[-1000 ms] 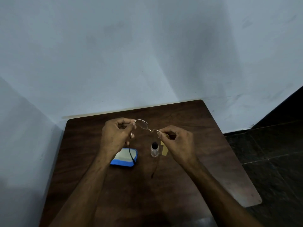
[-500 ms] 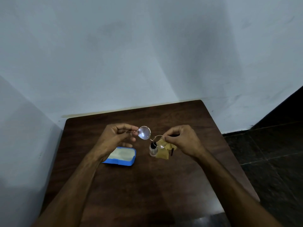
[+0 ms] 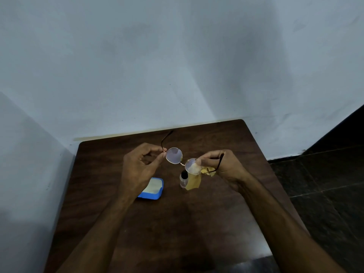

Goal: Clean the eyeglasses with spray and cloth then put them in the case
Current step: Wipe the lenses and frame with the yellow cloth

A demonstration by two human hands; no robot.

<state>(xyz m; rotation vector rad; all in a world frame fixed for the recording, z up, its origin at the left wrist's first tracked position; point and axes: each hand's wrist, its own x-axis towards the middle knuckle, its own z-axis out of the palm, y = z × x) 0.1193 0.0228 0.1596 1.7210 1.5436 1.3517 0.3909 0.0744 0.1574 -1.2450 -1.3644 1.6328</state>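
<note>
Thin-rimmed round eyeglasses hang in the air above the dark wooden table, lenses facing me. My left hand pinches the left hinge, and that temple arm sticks up and away. My right hand grips the right lens edge and the other temple. A yellow cloth lies just under the right lens, partly behind my right hand; whether that hand touches it I cannot tell. A small clear spray bottle with a dark cap stands upright beside the cloth. The open blue case with a pale lining lies left of the bottle.
The table stands in a corner of pale walls. Dark tiled floor lies to the right of the table's edge. Both forearms stretch across the near half of the tabletop.
The eyeglasses have turned so both lenses face me. The left temple arm has swung up and away from me. My hands have moved slightly apart.
</note>
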